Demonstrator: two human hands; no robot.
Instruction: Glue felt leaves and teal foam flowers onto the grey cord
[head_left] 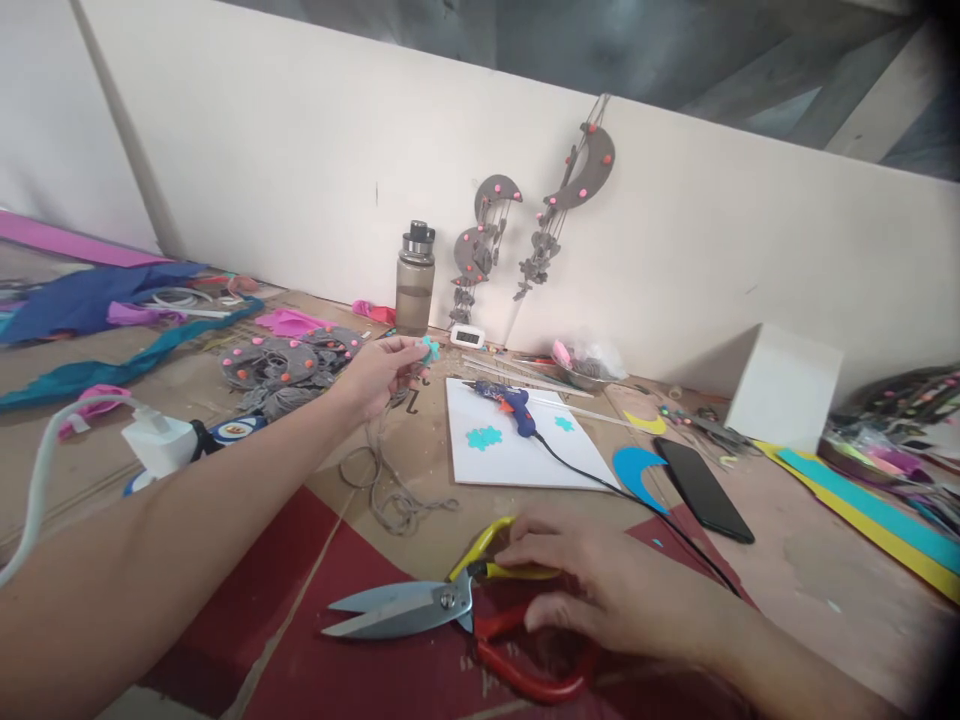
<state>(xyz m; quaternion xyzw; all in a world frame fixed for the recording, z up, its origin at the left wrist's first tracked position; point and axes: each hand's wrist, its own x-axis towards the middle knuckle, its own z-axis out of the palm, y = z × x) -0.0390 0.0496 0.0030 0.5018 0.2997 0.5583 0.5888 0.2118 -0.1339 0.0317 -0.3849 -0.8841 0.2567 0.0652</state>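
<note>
My left hand (379, 372) reaches forward over the table and pinches a small teal foam flower (430, 348) between its fingertips, with grey string (390, 490) trailing down from it to a loose coil on the cardboard. My right hand (592, 590) rests near the front edge on the handles of large scissors (420, 605) with one yellow and one red loop; the steel blades point left and are nearly together. A blue glue gun (514, 405) lies on a white board (517, 455) beside two teal flower cutouts (484, 437).
A water bottle (415, 280) stands by the wall beneath grey moon-shaped hangings (574, 185). A black phone (701, 487), a blue foam crescent (637, 470), a white box (784, 385), yellow and teal foam strips (870, 515), a pile of grey cutouts (289, 365) and a white charger (157, 440) lie around.
</note>
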